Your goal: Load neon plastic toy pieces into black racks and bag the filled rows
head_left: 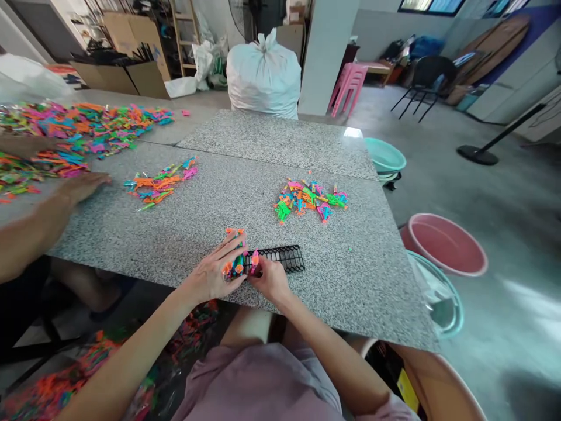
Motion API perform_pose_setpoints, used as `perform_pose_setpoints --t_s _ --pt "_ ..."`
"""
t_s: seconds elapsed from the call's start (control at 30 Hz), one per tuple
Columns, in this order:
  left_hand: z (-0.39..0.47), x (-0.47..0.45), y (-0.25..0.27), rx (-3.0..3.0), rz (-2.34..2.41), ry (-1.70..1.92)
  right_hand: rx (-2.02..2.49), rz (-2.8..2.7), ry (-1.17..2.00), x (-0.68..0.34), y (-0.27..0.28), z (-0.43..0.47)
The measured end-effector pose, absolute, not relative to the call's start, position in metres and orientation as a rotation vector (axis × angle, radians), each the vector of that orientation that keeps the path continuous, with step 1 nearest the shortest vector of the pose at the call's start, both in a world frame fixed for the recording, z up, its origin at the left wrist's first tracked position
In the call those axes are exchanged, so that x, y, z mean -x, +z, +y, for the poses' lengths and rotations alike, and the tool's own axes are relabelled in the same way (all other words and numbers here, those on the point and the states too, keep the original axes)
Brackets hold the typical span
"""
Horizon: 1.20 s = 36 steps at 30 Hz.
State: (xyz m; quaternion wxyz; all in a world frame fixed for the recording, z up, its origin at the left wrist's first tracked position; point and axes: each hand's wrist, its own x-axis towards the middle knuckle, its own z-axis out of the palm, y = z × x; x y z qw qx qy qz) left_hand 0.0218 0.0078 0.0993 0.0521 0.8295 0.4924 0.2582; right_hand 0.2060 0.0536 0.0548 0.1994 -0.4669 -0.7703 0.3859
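Note:
A black plastic rack (289, 257) with a row of openings lies near the table's front edge. Several colourful plastic toys (239, 268) with orange ends stand packed at its left end. My left hand (213, 275) curves around these toys, thumb on the near side and fingers reaching across the far side. Between the fingertips of my right hand (270, 280) is a pink and orange plastic toy (255, 258), held upright at the rack just right of the packed ones. How deep it sits in an opening is hidden by my fingers.
Loose toys (300, 197) lie beyond the rack on the speckled table (228, 187), with another small pile (162, 182) to the left. A co-worker's hand (83, 186) rests by a large heap (109, 126). Basins (447, 242) stand beyond the right edge.

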Motion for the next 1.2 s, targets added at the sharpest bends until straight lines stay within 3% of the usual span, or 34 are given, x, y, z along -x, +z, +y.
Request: perform_pose_setpoints --t_s 0.73,0.93,1.07,1.2 --pt "0.009 -0.019 0.103 -2.471 1.542 0.733 1.432 -2.688 0.71 -0.193 0.08 0.057" --pt "0.009 -0.021 0.104 -2.496 1.584 0.722 1.374 -2.697 0.808 -0.178 0.083 0.055" --pt "0.013 -0.021 0.092 -2.529 1.587 0.918 1.179 -2.634 0.914 -0.21 0.079 0.087" --pt "0.018 -0.021 0.083 -2.538 1.553 1.09 1.669 -2.417 0.463 -0.28 0.091 0.156"
